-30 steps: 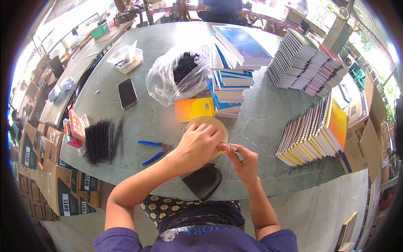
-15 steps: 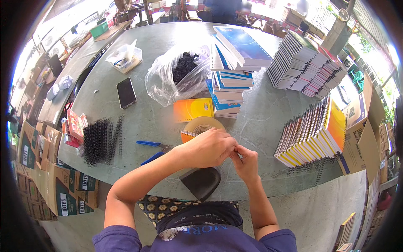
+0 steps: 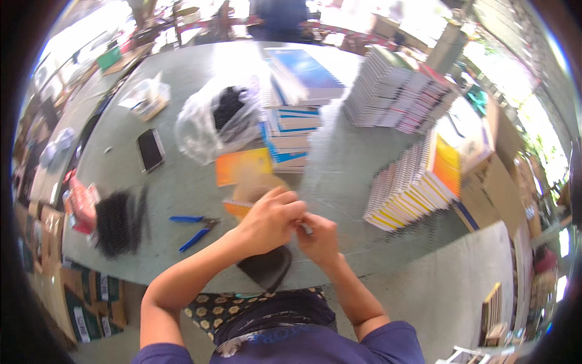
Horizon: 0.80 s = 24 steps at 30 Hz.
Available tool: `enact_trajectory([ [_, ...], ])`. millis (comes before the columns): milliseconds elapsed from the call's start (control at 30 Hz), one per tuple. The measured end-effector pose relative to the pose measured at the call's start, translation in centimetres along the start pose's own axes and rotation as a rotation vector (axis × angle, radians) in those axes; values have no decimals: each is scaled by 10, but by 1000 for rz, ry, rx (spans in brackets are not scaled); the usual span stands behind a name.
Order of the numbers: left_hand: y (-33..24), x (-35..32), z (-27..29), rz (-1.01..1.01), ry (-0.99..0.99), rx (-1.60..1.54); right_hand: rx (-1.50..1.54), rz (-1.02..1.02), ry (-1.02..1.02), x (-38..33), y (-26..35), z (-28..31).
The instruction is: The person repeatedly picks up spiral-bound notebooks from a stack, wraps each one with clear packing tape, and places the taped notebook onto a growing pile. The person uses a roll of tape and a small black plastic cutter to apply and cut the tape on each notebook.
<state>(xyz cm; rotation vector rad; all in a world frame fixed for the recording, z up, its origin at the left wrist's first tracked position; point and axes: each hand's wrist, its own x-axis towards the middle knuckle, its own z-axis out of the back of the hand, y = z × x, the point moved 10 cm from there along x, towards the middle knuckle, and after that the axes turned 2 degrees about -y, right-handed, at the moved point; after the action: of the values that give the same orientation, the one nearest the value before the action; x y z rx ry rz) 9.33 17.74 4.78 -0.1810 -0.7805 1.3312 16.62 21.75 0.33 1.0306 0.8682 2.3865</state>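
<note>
My left hand (image 3: 270, 221) and my right hand (image 3: 317, 238) meet above the near middle of the table, fingers pinched together. What they hold between the fingertips is too small and blurred to make out. Partly under my left hand lies an orange spiral-bound notebook (image 3: 235, 208), with a round tan disc (image 3: 257, 184) like a tape roll beside it. A yellow-orange booklet (image 3: 244, 167) lies just beyond. Left of my left forearm rest blue-handled pliers (image 3: 195, 233), their handles spread. Below my hands a dark wedge-shaped pad (image 3: 267, 268) sits at the table's near edge.
Black binding coils (image 3: 118, 224) lie at left, more in a clear plastic bag (image 3: 203, 124). Blue-covered books (image 3: 303, 76) stand stacked at the far middle. Bound notebooks (image 3: 412, 185) and another stack (image 3: 400, 91) fill the right, beside a cardboard box (image 3: 494, 188). A phone (image 3: 150, 150) lies left.
The whole view has swung, so the table and things appear further left in the picture and blurred. My hands stay together, fingers still pinched.
</note>
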Motion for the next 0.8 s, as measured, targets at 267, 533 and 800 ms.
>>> enact_trajectory([
  [267, 1, -18, 84, 130, -405, 129, 584, -260, -193, -12, -30, 21],
  [533, 17, -32, 88, 242, -560, -359, -415, 407, -698, -14, 119, 206],
  [800, -11, -21, 53, 68, -336, -128, -969, 43, -274, 39, 36, 234],
])
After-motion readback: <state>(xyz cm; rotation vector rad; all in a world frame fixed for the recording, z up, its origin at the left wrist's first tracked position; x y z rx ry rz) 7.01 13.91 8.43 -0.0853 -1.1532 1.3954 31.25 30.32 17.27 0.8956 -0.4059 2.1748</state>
